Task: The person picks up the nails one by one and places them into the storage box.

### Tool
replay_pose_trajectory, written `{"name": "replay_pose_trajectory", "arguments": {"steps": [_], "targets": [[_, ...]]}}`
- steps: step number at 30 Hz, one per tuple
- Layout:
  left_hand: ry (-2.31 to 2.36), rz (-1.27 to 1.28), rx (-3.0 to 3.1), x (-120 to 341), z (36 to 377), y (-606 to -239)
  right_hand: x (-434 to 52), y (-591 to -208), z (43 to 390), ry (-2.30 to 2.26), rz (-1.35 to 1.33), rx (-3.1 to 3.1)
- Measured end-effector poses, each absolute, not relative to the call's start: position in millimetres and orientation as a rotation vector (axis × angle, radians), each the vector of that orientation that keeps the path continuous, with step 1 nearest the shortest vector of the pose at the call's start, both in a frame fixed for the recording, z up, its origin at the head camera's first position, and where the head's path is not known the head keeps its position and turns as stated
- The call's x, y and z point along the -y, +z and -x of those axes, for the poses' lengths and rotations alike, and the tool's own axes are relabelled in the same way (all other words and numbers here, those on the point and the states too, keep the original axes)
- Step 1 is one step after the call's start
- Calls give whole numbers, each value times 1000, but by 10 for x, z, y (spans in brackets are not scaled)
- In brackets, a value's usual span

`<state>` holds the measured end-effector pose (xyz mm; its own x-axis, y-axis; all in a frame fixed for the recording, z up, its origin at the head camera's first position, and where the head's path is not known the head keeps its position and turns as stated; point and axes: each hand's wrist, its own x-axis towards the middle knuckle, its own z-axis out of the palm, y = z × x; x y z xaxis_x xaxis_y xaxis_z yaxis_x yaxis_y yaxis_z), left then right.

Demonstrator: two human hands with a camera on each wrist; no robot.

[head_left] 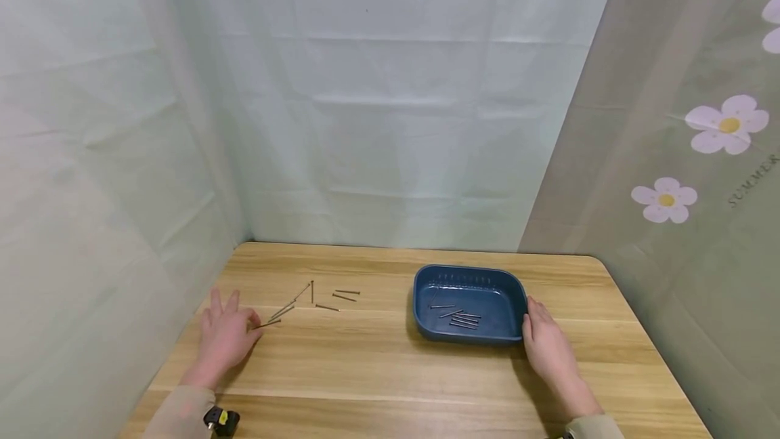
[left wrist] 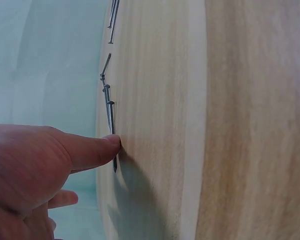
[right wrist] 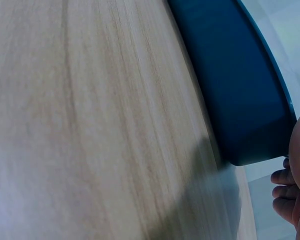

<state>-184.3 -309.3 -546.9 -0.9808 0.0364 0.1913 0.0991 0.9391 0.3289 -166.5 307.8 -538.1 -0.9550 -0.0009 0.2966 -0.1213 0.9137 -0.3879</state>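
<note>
Left hand [head_left: 224,337] lies flat, thumb touching the nail [left wrist: 111,131]; pinch it by its near end while the open right hand [head_left: 546,346] steadies the tray [head_left: 468,339]

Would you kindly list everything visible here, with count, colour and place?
Table: one, light wood, across the foreground.
Tray: one, dark blue, right of centre on the table.
Loose nails: about seven, grey metal, on the table's left part.
Tray nails: about six, grey, inside the tray.
Curtains: pale green behind; flowered on the right.
Left hand: thumb touching the nearest loose nail.
Right hand: against the tray's right end.
</note>
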Motion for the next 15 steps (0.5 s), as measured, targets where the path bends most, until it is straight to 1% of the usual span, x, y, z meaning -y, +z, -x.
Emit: {"name": "replay_pose_trajectory", "arguments": {"steps": [15], "targets": [[-511, 129, 2929, 3103, 1867, -5475, -3075, -5382, 1659, 584, -105, 2765]]}}
